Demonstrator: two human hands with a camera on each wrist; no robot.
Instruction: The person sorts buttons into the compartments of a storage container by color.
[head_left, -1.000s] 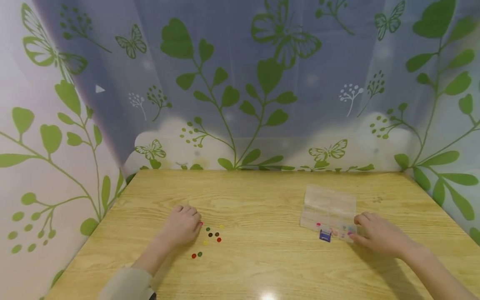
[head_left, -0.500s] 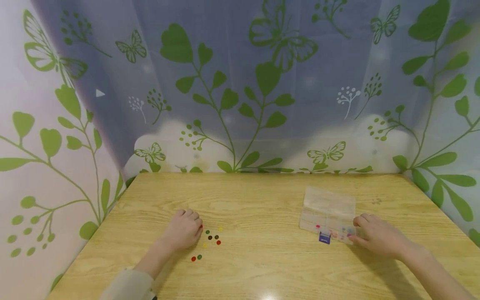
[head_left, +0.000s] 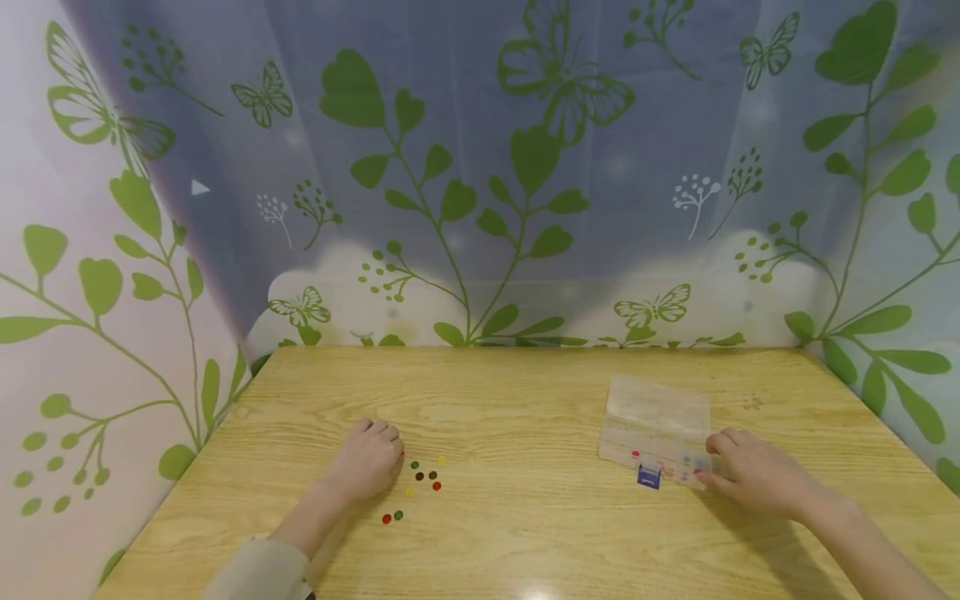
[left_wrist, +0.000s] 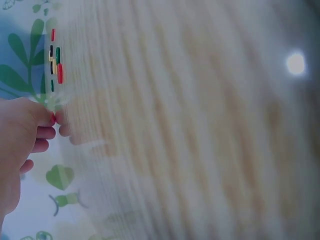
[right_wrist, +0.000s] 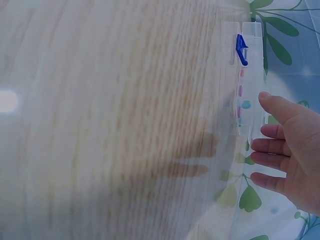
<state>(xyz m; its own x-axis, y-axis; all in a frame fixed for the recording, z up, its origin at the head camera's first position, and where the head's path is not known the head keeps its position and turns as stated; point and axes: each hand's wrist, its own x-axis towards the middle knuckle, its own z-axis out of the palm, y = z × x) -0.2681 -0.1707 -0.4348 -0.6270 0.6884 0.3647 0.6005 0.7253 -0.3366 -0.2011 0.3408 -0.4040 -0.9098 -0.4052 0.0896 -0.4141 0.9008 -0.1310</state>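
Note:
My left hand rests at the left of the table, its thumb and forefinger pinching a small red button close over the tabletop. Just right of these fingertips lie several loose round buttons: a green one, a yellow one, brown ones, and a red one. Another red button and a green one sit nearer the front. A clear plastic compartment box with a blue latch holds small pink, purple and bluish pieces. My right hand is at its right edge, fingers apart, thumb by the corner.
The wood-grain table reaches back to a curtain printed with leaves and butterflies. A few small clear pieces lie behind the right hand. Similar printed cloth hangs along the left and right sides.
Both hands, the buttons and the box keep their places on the table. The head view has tilted slightly, so everything sits a little lower in the picture.

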